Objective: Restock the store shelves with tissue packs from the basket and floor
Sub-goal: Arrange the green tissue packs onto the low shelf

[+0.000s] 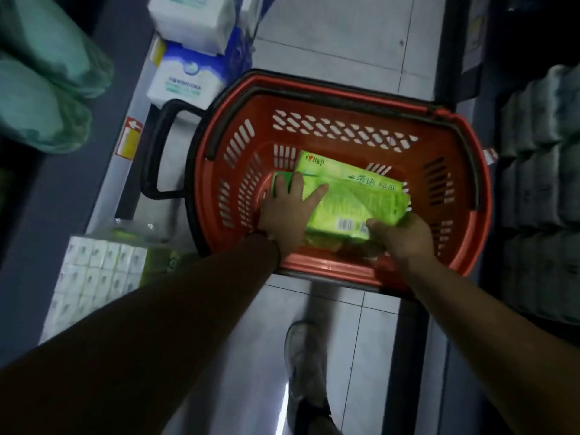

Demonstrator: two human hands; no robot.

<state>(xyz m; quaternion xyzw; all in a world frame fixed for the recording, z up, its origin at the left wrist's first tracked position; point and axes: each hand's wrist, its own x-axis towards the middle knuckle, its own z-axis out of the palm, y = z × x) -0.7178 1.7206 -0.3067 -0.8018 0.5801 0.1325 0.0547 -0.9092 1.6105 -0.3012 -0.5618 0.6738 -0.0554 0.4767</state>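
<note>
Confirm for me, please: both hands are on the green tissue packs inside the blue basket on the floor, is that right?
Not quite: the basket is red, not blue, as the head view shows. The left hand and right hand are indeed on the green tissue packs inside it, on the floor.

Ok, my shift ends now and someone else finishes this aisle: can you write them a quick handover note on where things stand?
Left hand: fingers spread flat on the green tissue packs in the red basket.
Right hand: gripping the near end of the same packs.
Basket stands on the floor between the shelves; the green packs look like the only stock left in it.
White tissue bundle lies low at the left; blue-and-white packs sit beyond the basket's far left corner.
Done: cannot tell how much is shelved.
Left: lift out the green packs and shelve them, then the stock at the left.
</note>
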